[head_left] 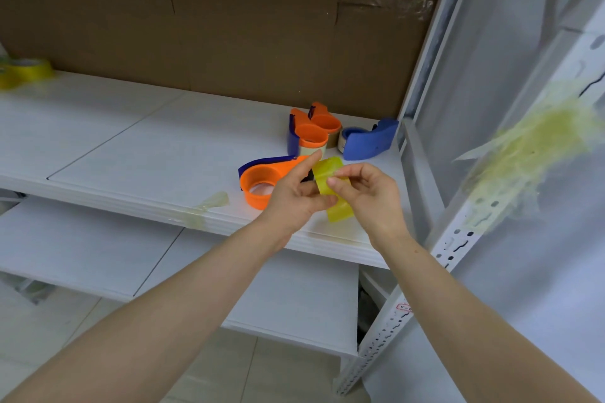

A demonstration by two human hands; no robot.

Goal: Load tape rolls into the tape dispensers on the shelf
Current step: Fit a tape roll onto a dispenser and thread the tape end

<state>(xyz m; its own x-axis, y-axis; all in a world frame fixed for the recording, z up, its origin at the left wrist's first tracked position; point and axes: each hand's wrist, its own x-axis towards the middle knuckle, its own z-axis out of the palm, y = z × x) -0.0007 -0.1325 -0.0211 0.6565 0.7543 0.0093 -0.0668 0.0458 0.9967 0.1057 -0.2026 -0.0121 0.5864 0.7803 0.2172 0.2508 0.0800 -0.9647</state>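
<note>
A yellow strip of tape [329,170] stretches between my hands above the shelf's front edge. My left hand [296,198] grips its lower part, index finger pointing up. My right hand [366,193] pinches the strip with fingertips. Just behind my left hand lies an orange and blue tape dispenser [262,180] on the white shelf [147,147]. Two more orange dispensers [311,132] holding rolls stand behind it, and a blue dispenser [370,141] with a roll sits at the right. Yellow tape rolls [26,72] lie at the far left of the shelf.
A scrap of tape [212,201] sticks to the shelf's front edge. Brown cardboard [229,26] backs the shelf. A perforated white upright [458,239] with many stuck yellowish tape scraps [537,147] stands at the right. A lower shelf [163,271] lies below.
</note>
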